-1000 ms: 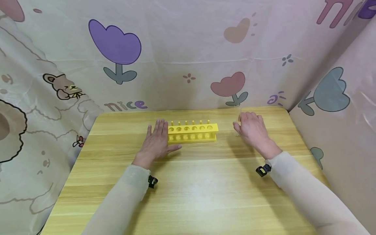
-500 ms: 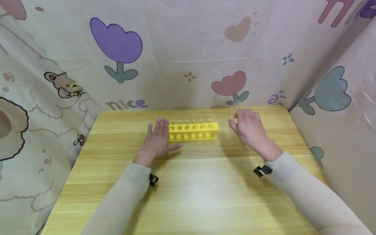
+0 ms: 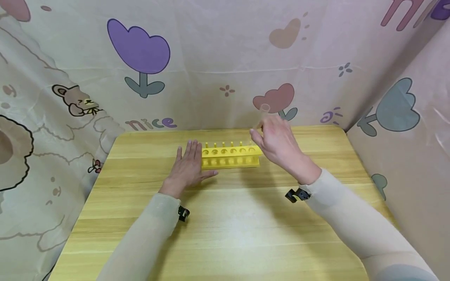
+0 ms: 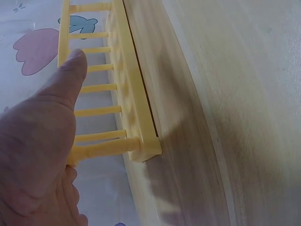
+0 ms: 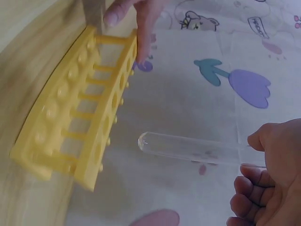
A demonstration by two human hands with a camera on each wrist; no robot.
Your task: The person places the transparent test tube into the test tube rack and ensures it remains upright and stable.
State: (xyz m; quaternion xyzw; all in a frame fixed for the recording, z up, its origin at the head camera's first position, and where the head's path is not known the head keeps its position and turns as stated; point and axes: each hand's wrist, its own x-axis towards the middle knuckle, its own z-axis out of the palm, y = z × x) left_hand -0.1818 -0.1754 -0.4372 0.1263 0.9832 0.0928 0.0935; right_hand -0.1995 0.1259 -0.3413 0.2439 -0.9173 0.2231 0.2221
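A yellow test tube rack (image 3: 230,155), with a row of holes along its top, stands on the table. My left hand (image 3: 184,168) rests against the rack's left end, fingers straight, thumb stretched along the front; the thumb (image 4: 70,77) also shows before the rack's pegs in the left wrist view. Above the rack's right end, my right hand (image 3: 279,140) pinches a clear test tube (image 5: 193,147) near its open end. The tube is tilted, and its rounded bottom points toward the holes, apart from the rack in the right wrist view.
The wooden table (image 3: 225,222) carries the rack close to its back edge. A printed curtain (image 3: 200,58) with flowers and a bear hangs behind the table and along both sides.
My right hand has moved left with the test tube, from beside the rack to over its right end, and the tube has been raised. My left hand and the rack have stayed put.
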